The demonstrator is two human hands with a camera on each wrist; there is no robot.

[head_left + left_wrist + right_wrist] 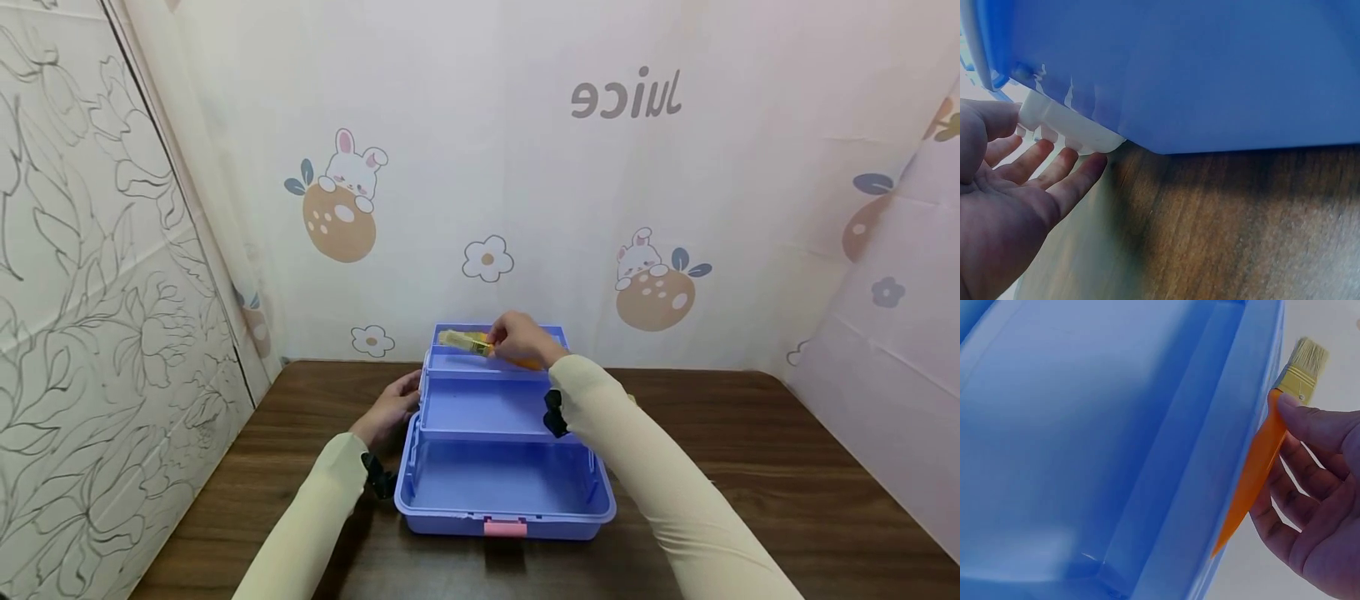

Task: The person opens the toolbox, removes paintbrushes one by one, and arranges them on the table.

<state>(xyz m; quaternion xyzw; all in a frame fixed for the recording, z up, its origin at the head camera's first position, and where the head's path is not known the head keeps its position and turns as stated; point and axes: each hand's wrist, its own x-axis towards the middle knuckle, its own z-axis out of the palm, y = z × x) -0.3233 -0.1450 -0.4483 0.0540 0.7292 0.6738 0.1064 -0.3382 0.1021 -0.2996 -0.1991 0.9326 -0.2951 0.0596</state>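
A blue tiered storage box [506, 525] stands open on the table, its two upper trays raised toward the back. Over the top tray [450, 362], my right hand [521, 340] pinches a paintbrush [1260, 459] between thumb and fingers. Its handle is orange, its ferrule yellowish, its bristles pale, and the bristles point left in the head view. At the box's left rear is my left hand [397, 404]. In the left wrist view, its thumb and curled fingers grip a white plastic piece [1075, 128] against the blue wall; what that piece is, I cannot tell.
A pink latch [506, 528] sits on the box's front. The brown wooden table [712, 467] reaches back to a printed curtain [487, 167]. Behind my right sleeve shows a small yellowish thing [632, 399], mostly hidden.
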